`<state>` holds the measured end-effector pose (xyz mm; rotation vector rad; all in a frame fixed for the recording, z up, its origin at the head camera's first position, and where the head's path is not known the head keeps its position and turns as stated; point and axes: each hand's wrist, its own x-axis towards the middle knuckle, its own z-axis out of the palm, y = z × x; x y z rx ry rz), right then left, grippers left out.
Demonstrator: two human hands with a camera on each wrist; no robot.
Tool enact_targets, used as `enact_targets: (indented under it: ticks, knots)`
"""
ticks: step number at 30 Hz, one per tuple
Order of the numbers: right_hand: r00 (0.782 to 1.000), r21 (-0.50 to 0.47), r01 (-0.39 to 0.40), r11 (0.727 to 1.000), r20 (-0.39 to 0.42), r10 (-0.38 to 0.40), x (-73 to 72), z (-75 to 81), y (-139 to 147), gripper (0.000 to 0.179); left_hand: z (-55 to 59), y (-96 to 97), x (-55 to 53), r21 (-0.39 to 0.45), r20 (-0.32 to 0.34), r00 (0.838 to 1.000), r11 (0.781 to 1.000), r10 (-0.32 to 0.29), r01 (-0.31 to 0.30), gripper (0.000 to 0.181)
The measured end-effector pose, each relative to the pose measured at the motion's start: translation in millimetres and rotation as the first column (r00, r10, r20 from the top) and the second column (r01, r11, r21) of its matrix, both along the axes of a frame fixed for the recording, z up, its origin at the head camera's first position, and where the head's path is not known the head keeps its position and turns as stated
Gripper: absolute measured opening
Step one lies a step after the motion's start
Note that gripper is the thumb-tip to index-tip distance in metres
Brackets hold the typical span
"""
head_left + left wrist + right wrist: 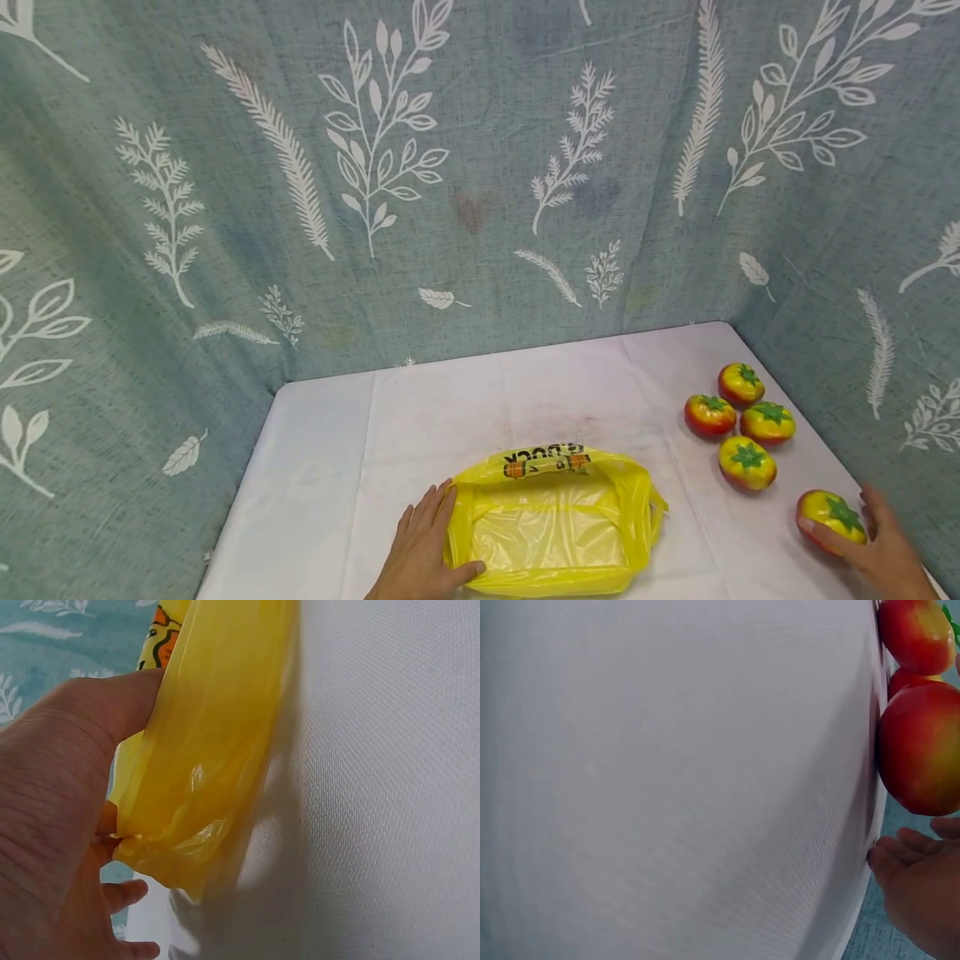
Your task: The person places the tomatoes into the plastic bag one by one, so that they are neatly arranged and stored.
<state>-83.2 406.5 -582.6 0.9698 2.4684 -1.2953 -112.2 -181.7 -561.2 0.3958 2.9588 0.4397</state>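
Observation:
A yellow plastic bag point(551, 581) lies with its mouth spread wide, its see-through inside facing up. My left hand point(425, 546) holds its left rim, thumb over the near corner and fingers along the outer side; the left wrist view shows the yellow film point(217, 750) between thumb and fingers. At the right edge, my right hand point(885, 542) is around a red-and-yellow fruit point(828, 515) with a green star-shaped top, like a persimmon or tomato. The thumb lies against its near side. In the right wrist view, the fingers point(911, 855) stand slightly apart from the fruit.
Several similar fruits point(747, 463) sit in a cluster farther back on the right. A white cloth point(315, 467) covers the table. Blue-green curtains point(480, 167) with white leaf prints rise behind and at both sides.

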Motion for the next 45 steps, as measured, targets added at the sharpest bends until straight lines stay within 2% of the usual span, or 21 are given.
enact_targets:
  ticks: [10,16,21,31,37,45]
  knots:
    - [0.998,0.082,-0.004,0.997,0.069,-0.002,-0.7,1.6,-13,0.118,1.8,-0.2,1.3,0.008,0.019,1.000,1.000,0.002,-0.002,0.118]
    - [0.997,0.087,0.012,0.996,0.070,-0.018,-1.7,-5.0,-12,0.116,0.4,-0.7,3.1,0.008,0.029,1.000,1.000,0.007,-0.008,0.118]
    - [0.997,0.090,0.026,0.996,0.071,-0.032,-1.4,-3.6,-15,0.120,-0.5,-2.0,4.3,0.009,0.035,0.999,1.000,0.000,0.000,0.118]
    - [0.999,0.154,0.001,0.988,0.032,-0.006,-4.0,14.0,-26,0.113,-1.3,-3.7,5.0,0.003,0.022,1.000,1.000,0.016,-0.016,0.118]
    - [1.000,0.139,0.010,0.990,0.009,-0.011,-7.4,25.5,-33,0.115,-0.5,-4.3,5.2,0.009,0.017,1.000,1.000,0.021,-0.021,0.119]
    - [0.996,0.153,-0.060,0.986,-0.062,0.070,-12.8,40.6,-43,0.106,0.5,-4.3,4.5,0.022,0.036,0.999,1.000,0.021,-0.022,0.119]
